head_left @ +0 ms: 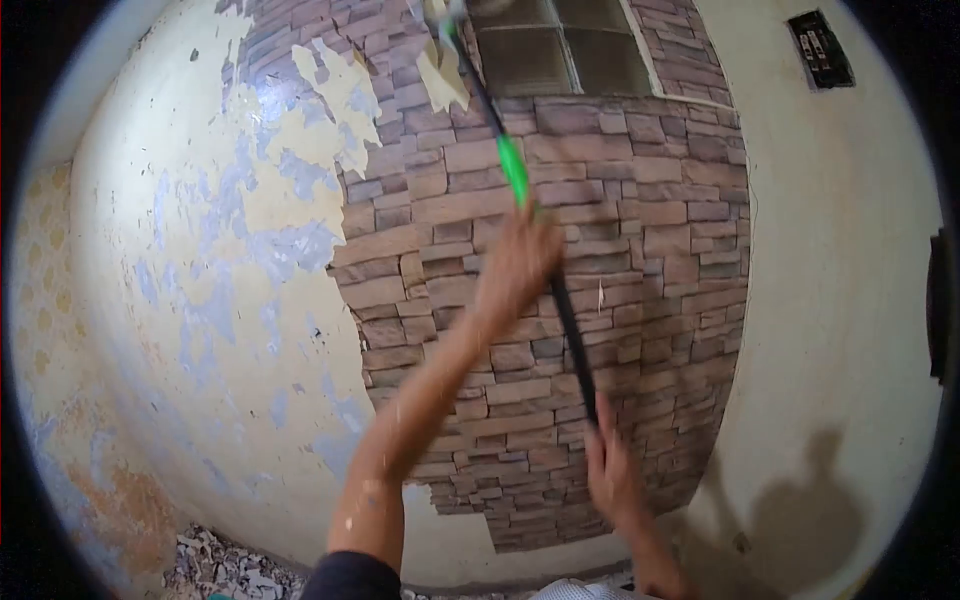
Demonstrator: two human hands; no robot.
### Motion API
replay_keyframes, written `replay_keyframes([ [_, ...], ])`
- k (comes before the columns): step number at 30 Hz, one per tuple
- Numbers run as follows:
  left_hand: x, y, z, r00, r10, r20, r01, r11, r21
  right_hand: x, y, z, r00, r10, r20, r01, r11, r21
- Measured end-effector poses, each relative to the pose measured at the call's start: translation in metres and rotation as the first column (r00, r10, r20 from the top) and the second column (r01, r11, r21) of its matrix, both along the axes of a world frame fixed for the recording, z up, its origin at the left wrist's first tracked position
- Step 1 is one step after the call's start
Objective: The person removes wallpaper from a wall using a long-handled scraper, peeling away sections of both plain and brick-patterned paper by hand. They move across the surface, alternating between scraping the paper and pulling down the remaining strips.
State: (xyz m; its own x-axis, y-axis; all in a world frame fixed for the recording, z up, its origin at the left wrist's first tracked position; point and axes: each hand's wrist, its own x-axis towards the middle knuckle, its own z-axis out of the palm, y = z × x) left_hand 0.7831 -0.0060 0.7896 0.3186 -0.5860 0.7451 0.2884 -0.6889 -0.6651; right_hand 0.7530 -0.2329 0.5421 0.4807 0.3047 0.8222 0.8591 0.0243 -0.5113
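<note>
My left hand is wrapped round the black pole of a long-handled scraper, just below its bright green section. Lower down, my right hand grips the pole near its bottom end. The pole slants up and to the left across brick-patterned wallpaper. Its head, at the top edge of the view, is blurred and partly cut off. A loose pale flap of torn paper hangs beside the upper pole. Another torn pale patch lies to its left.
Bare, patchy wall spreads to the left of the wallpaper. A glass-paned window is set in above. At upper right is an open electrical box. Scraped debris lies on the floor at lower left.
</note>
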Motion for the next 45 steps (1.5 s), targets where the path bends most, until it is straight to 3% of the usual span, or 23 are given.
replay_keyframes([
  [1,-0.015,-0.005,-0.053,0.999,-0.051,-0.017,0.051,0.999,0.006,-0.002,0.0,-0.063,0.999,-0.007,0.04,0.006,1.0,0.024],
  [3,-0.049,-0.019,-0.149,0.966,-0.159,-0.205,0.125,0.977,-0.17,-0.049,-0.043,-0.144,0.94,-0.092,-0.328,-0.042,0.925,-0.378],
  [4,-0.067,-0.028,-0.182,0.955,-0.211,-0.21,0.159,0.958,-0.24,-0.058,-0.048,-0.189,0.891,-0.364,0.27,0.44,0.838,-0.322],
  [5,-0.083,-0.039,-0.2,0.941,-0.264,-0.212,0.187,0.928,-0.323,-0.065,-0.056,-0.213,0.449,-0.512,0.732,0.759,0.652,-0.01],
  [6,-0.087,-0.039,-0.199,0.941,-0.26,-0.217,0.177,0.924,-0.34,-0.076,-0.06,-0.195,0.461,-0.496,0.736,0.753,0.657,-0.028],
  [7,-0.086,-0.034,-0.188,0.948,-0.27,-0.17,0.203,0.921,-0.332,-0.085,-0.061,-0.175,0.836,-0.351,0.422,0.439,0.889,-0.129],
  [8,-0.086,-0.03,-0.173,0.953,-0.278,-0.12,0.227,0.917,-0.328,-0.09,-0.061,-0.152,0.998,-0.055,0.036,0.058,0.995,-0.081],
  [10,-0.062,-0.011,-0.115,0.958,-0.286,0.015,0.281,0.928,-0.244,-0.07,-0.051,-0.084,0.983,-0.088,-0.162,0.04,0.96,-0.279],
  [11,-0.052,-0.002,-0.076,0.975,-0.22,0.021,0.219,0.956,-0.196,-0.049,-0.035,-0.044,0.996,-0.06,0.071,0.067,0.994,-0.092],
  [13,-0.051,-0.006,0.005,0.934,-0.342,0.101,0.356,0.917,-0.181,-0.052,-0.031,0.044,0.99,-0.131,-0.054,0.116,0.967,-0.227],
  [17,-0.051,-0.013,0.011,0.926,-0.35,0.138,0.373,0.903,-0.214,-0.045,-0.035,0.049,0.996,-0.051,-0.072,0.036,0.979,-0.203],
  [22,-0.083,-0.021,-0.148,0.966,-0.253,0.054,0.259,0.935,-0.243,-0.075,-0.06,-0.128,0.99,0.032,-0.138,-0.067,0.964,-0.259],
  [23,-0.089,-0.027,-0.172,0.964,-0.265,0.027,0.263,0.93,-0.257,-0.032,-0.049,-0.275,0.956,-0.119,0.267,0.149,0.984,-0.097],
  [24,-0.092,-0.03,-0.171,0.963,-0.268,0.034,0.268,0.931,-0.248,-0.063,-0.057,-0.246,0.954,-0.124,0.274,0.153,0.984,-0.088],
  [28,-0.077,0.002,-0.104,0.96,-0.258,0.105,0.273,0.947,-0.166,-0.091,-0.059,-0.06,0.916,-0.079,-0.393,-0.138,0.858,-0.494],
  [29,-0.067,0.012,-0.059,0.965,-0.225,0.138,0.242,0.963,-0.122,-0.076,-0.042,-0.017,0.96,0.018,-0.281,-0.103,0.951,-0.291],
  [31,-0.062,0.03,0.048,0.98,-0.135,0.144,0.147,0.986,-0.075,-0.065,-0.015,0.1,0.987,-0.043,-0.157,-0.006,0.954,-0.299],
  [32,-0.055,0.045,0.102,0.954,-0.224,0.2,0.234,0.972,-0.024,-0.034,0.023,0.134,0.941,0.013,0.339,-0.044,0.995,0.086],
  [35,-0.055,0.061,0.183,0.921,-0.321,0.223,0.305,0.947,0.103,-0.023,0.025,0.202,0.985,0.014,0.173,-0.01,1.0,-0.023],
  [37,-0.064,0.042,0.172,0.884,-0.34,0.322,0.34,0.939,0.057,-0.023,0.007,0.207,0.994,0.005,0.108,0.016,0.982,-0.19],
  [40,-0.069,0.03,0.121,0.96,-0.226,0.165,0.235,0.971,-0.039,-0.048,-0.007,0.14,0.991,0.049,0.127,-0.043,0.998,-0.052],
  [43,-0.063,0.006,-0.013,0.989,-0.087,0.118,0.097,0.992,-0.083,-0.077,-0.045,0.025,0.996,-0.006,-0.091,-0.011,0.983,-0.183],
  [45,-0.087,-0.031,-0.097,0.984,-0.176,0.026,0.177,0.98,-0.095,-0.096,-0.061,-0.074,0.996,-0.092,0.004,0.092,0.991,-0.099],
])
